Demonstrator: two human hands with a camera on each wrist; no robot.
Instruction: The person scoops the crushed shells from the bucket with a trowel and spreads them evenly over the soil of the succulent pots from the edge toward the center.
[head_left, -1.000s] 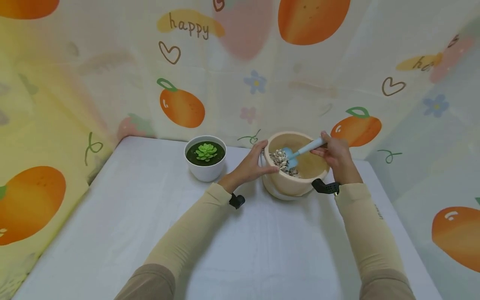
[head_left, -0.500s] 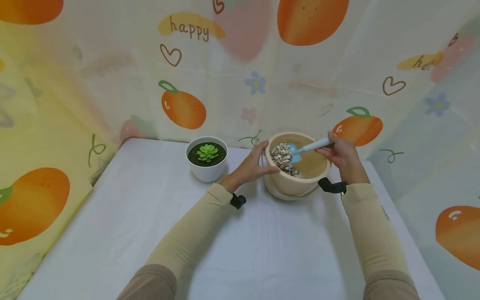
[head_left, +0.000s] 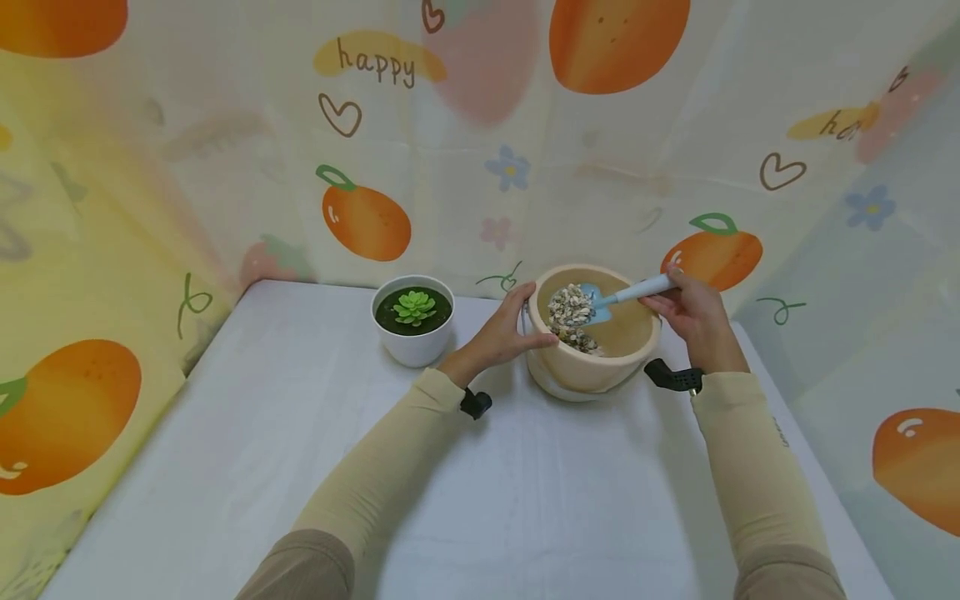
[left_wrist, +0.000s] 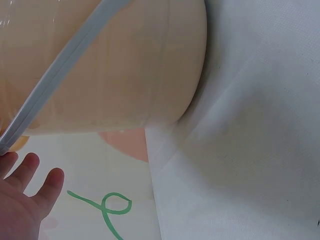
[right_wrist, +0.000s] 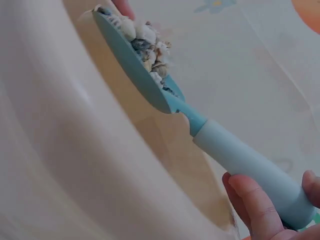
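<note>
A peach-coloured plastic bucket (head_left: 573, 375) stands on the table, with small shells (head_left: 579, 340) at the bottom of its left side. My left hand (head_left: 501, 333) holds its left rim, thumb at the front and fingers towards the back. In the left wrist view, the bucket's grey carrying handle (left_wrist: 60, 70) hangs slanting across its wall, close to my fingertips (left_wrist: 31, 161). My right hand (head_left: 699, 317) grips the pale handle of a light blue toy shovel (right_wrist: 245, 157). The shovel's blade carries a heap of shells (right_wrist: 147, 47) and is tilted over the bucket's opening.
A white pot (head_left: 412, 347) with a green succulent (head_left: 415, 307) stands left of the bucket. The table has a white cover (head_left: 480, 508). A fruit-print cloth (head_left: 450, 192) rises close behind the bucket and along both sides.
My right hand has drawn back to the right and lifted the shovel, now with a heap of shells on its blade. My left hand stays at the bucket's rim.
</note>
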